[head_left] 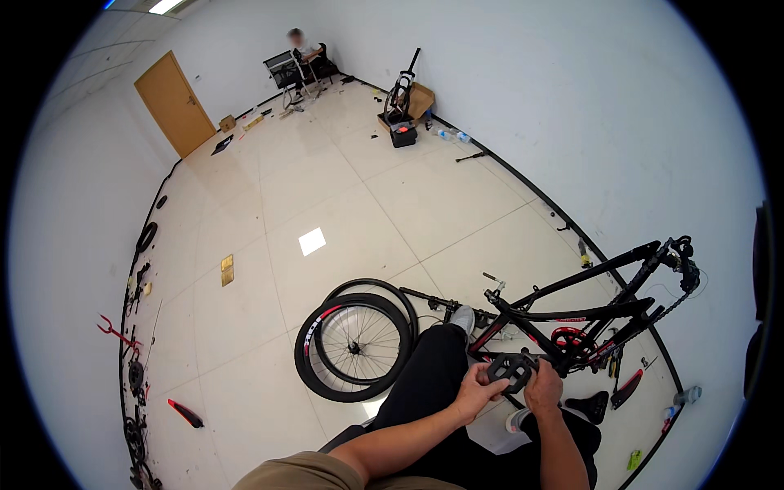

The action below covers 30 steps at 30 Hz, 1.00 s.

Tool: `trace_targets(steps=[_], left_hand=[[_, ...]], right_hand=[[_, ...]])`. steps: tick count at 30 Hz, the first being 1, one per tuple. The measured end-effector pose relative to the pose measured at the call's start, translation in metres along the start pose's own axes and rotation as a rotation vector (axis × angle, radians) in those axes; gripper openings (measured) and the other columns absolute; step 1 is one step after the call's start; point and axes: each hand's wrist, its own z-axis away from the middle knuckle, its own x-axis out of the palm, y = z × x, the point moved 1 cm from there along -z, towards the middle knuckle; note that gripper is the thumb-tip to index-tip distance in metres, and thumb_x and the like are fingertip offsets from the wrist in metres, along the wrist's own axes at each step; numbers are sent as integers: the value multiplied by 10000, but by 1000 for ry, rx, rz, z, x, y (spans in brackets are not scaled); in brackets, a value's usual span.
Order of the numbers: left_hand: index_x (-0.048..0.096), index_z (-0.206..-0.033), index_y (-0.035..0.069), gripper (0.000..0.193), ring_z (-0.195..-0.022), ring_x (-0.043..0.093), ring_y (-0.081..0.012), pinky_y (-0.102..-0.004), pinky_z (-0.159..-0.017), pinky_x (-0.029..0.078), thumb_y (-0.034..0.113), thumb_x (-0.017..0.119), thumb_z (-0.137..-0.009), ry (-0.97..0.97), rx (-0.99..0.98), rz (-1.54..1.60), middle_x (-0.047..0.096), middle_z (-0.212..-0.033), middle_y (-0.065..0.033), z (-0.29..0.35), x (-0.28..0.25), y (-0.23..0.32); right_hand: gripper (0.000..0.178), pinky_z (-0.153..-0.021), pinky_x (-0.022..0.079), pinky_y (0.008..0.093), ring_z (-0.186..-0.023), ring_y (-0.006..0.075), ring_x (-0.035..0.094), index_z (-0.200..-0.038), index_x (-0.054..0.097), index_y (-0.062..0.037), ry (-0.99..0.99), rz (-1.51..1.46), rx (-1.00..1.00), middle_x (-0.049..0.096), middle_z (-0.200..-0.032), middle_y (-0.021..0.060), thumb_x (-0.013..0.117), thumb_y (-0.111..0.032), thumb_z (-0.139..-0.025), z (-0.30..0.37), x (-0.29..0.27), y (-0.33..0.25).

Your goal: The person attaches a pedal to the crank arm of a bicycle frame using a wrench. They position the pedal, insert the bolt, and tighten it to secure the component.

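A black bicycle pedal [511,369] is held up over my lap, between both hands. My left hand [477,395] pinches its left side, thumb across the near edge. At the pedal's right end, my right hand [542,385] is closed, its fingers curled by the axle side; the exact grip is partly hidden. Just beyond my hands lies a black bike frame [588,314] with red markings. Its red and black chainring [574,343] shows to the right of the pedal. A spoked wheel with a black tyre [354,349] rests left of my leg.
A black saddle [588,407] and a red-black mudguard [627,389] lie right of my legs; another mudguard [185,413] lies left. Bike parts, including a red forked piece [118,333], line the left wall. Far off, a person [305,57] sits near a black chair.
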Motion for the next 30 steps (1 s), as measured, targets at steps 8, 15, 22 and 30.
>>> trace_targets(steps=[8,15,22,30], left_hand=[[459,-1330,33,559,-893,633,-129,-260,-770,532,112,772,-874,30,386,-169,632,-1054,-70,9,10,-1],[476,-1358,46,686,-1022,654,-238,-402,-834,563,613,516,-974,-263,-360,435,631,-1154,-110,5,-2,-1],[509,-1275,11,818,-1030,662,-300,-445,-943,524,738,508,-899,-357,-643,671,631,-1190,-200,4,-2,5],[436,-1429,30,772,-809,577,-115,-284,-731,533,357,818,-843,-92,-135,86,558,-1028,-71,4,4,-5]], right_hand=[[296,-829,489,501,-954,398,624,-1146,584,-34,-59,11,64,642,-1033,170,639,-198,-906,0,0,1],[291,-811,491,511,-947,410,629,-1140,590,-31,-44,21,74,652,-1022,182,642,-196,-907,-1,-2,-3],[276,-808,489,512,-950,400,629,-1123,588,-32,-37,8,63,648,-1029,174,641,-192,-906,1,-1,-2],[275,-815,486,515,-953,401,621,-1132,581,-33,-52,12,78,638,-1019,170,631,-159,-893,0,-2,-3]])
